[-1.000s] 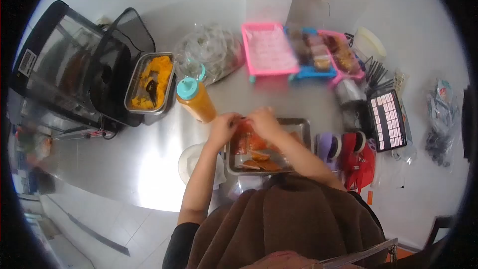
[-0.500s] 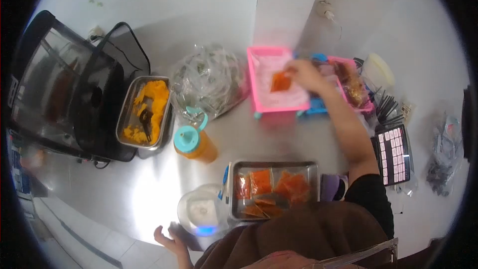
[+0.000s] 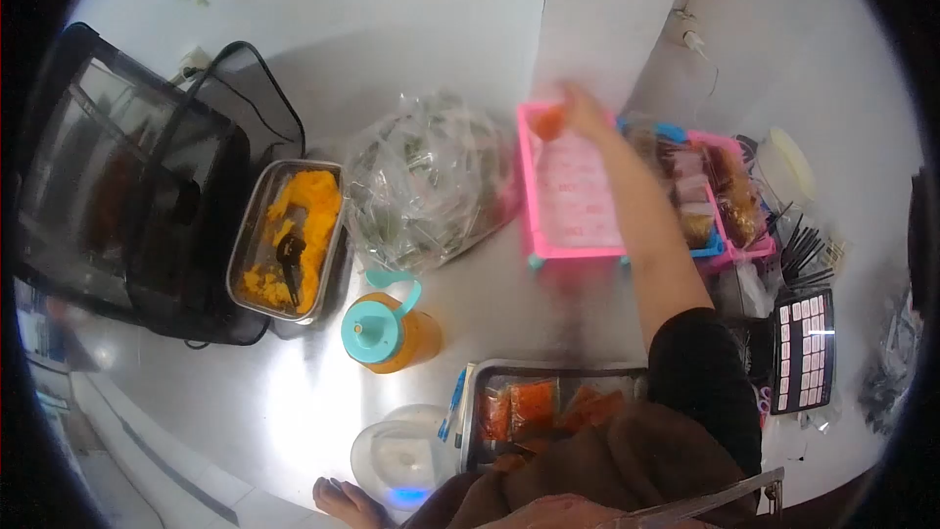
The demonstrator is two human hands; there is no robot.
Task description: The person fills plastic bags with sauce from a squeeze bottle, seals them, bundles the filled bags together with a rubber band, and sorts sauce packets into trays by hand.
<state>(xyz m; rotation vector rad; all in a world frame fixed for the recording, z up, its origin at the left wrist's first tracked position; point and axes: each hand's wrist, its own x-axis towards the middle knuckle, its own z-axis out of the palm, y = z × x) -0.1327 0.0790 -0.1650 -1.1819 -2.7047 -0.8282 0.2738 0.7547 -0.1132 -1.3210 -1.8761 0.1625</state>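
My right hand (image 3: pixel 582 112), smeared by motion, is closed on a small orange-red packet (image 3: pixel 546 122) over the far left corner of the pink basket (image 3: pixel 530 198). White lining with faint print covers the basket's bottom. My left hand (image 3: pixel 345 502) is at the near table edge beside the white scale (image 3: pixel 399 456) with a blue-lit display. Its fingers are slightly apart, with nothing seen in them. Close to my body, a metal tray (image 3: pixel 587 369) holds several similar orange-red packets (image 3: pixel 533 404), partly hidden by my brown clothing.
Left of the basket stand a clear plastic bag of greens (image 3: pixel 426 181), a turquoise-lidded bottle (image 3: pixel 374 331) and a metal pan (image 3: pixel 238 279) of yellow-orange food with black tongs. A black machine (image 3: pixel 191 206) is far left. Filled baskets (image 3: pixel 727 220) and a label-covered panel (image 3: pixel 805 353) lie right.
My right hand has carried the packet from over the basket's middle to its far left corner. My left hand has lowered slightly. The whole view has shifted, so more of the tray is covered.
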